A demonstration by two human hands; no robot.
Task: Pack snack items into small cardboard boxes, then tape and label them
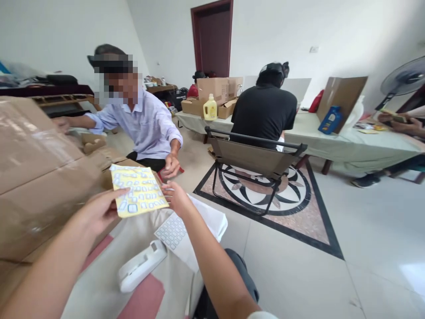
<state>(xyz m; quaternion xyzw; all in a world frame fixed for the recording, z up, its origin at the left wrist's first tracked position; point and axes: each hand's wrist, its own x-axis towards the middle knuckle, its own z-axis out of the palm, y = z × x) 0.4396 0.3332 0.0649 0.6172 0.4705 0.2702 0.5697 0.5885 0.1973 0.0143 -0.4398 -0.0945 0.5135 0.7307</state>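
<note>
A yellow sheet covered with rows of small outlined stickers [142,188] is held up over the table. My left hand [102,208] grips its left edge, thumb on top and the other fingers mostly hidden beneath. Beside the sheet's right edge is my right hand [177,199], its fingers apart; whether the fingertips touch the sheet I cannot tell. Under my right forearm lies a white sheet printed with similar outlined shapes [171,232]. A white tape dispenser [142,266] rests on the table cloth in front of me.
Large cardboard boxes [43,177] stand at my left. Across the table sits a person in a light shirt [142,124], one hand near the yellow sheet. Further off, a person in black sits before a folding chair [255,153]. A long table [375,148] holds bottles and boxes.
</note>
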